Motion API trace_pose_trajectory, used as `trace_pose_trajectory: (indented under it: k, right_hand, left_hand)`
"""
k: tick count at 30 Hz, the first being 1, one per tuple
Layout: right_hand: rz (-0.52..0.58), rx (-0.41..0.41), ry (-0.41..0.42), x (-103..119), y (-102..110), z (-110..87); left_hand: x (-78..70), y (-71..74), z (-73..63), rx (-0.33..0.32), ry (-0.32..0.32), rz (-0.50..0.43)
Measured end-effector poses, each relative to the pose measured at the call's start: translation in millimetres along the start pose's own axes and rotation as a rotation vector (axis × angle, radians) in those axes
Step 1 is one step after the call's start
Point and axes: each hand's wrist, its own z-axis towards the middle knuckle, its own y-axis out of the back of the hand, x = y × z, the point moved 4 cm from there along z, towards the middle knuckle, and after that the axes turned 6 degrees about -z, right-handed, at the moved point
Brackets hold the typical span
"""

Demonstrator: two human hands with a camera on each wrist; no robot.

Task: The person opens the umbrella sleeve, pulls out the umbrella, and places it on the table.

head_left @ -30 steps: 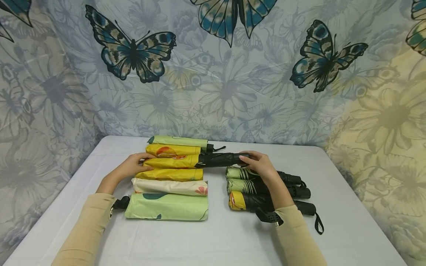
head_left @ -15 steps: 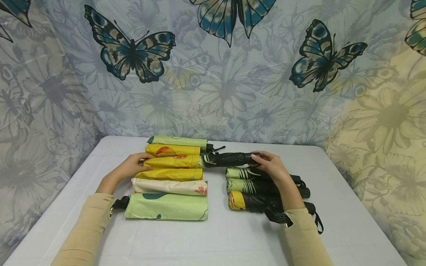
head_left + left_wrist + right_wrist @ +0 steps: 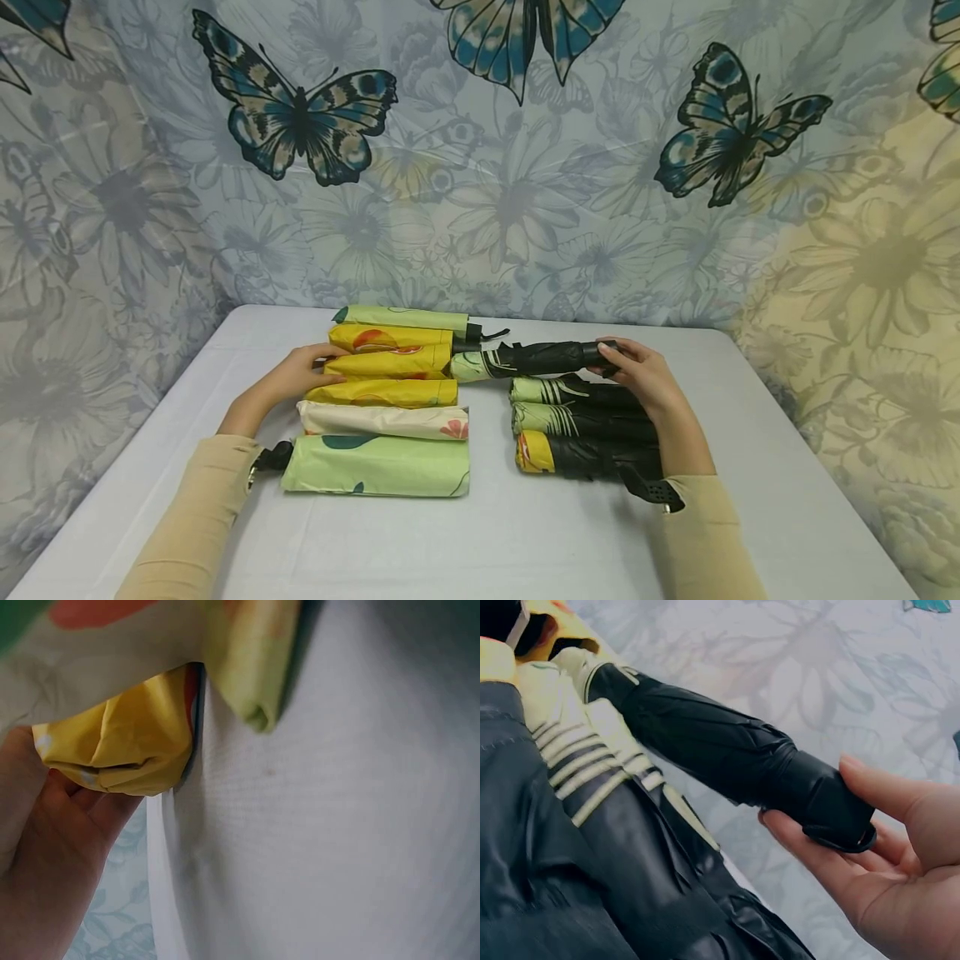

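In the head view my right hand (image 3: 637,367) grips the black handle end of a folded umbrella (image 3: 543,358). The right wrist view has the thumb above and fingers below the umbrella's handle (image 3: 829,796). Its pale green tip, with dark stripes, lies at the mouth of a yellow umbrella cover (image 3: 390,363). My left hand (image 3: 300,372) holds that cover by its far-left end. From the left wrist, a yellow cover end (image 3: 127,739) shows against the left fingers (image 3: 112,810), partly hidden behind a pale cover (image 3: 97,667).
Behind the held cover lie a green umbrella (image 3: 405,317) and a yellow one (image 3: 390,337). Nearer are another yellow cover (image 3: 390,393), a cream one (image 3: 382,421) and a wide green one (image 3: 382,467). Bare folded umbrellas (image 3: 585,421) lie in a row beneath my right forearm.
My right hand has moved to the right, drawing the umbrella out of the yellow cover; its green striped end now shows. My left hand has stayed in place on the cover.
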Motion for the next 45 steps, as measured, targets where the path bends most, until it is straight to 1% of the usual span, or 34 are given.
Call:
trace_pose_trajectory:
  k: [3,9,11,19,23,28,31,36,40,43,45]
  right_hand:
    - [0.051,-0.002,0.002,0,7,-1.4]
    - [0.101,-0.007,0.004,-2,20,-4.0]
    - [0.106,-0.007,0.006,-3,23,-4.6]
    - [0.159,-0.014,0.039,-4,35,-7.3]
    - [0.211,-0.033,0.052,-6,42,-9.0]
    - [0.262,-0.058,0.022,-11,54,-9.6]
    - [0.284,-0.058,0.007,-16,60,-8.4]
    - [0.308,-0.009,0.02,-23,66,-6.6]
    - [0.326,0.039,0.034,-24,66,-6.2]
    - [0.299,0.034,0.023,-24,67,-6.0]
    - [0.26,0.014,0.01,-23,68,-6.2]
  left_hand:
    - [-1.7,-0.1,-0.5,-0.002,-0.02,0.01]
    - [-1.2,-1.6,1.2,0.018,0.048,-0.004]
    - [-1.2,-1.9,1.8,0.019,0.058,0.002]
    - [-2.9,-1.7,1.9,0.015,0.056,0.007]
    - [-2.0,-1.5,1.8,0.014,0.055,0.011]
    - [-0.7,-1.7,2.0,0.011,0.053,0.017]
    - [-0.7,-1.5,1.5,0.011,0.053,0.014]
    - [0.2,-1.1,1.1,0.012,0.052,0.01]
    - [1.2,-1.1,1.1,0.011,0.046,0.01]
    - [1.0,-0.7,0.8,0.01,0.047,0.009]
    - [0.7,-0.7,0.9,0.011,0.05,0.01]
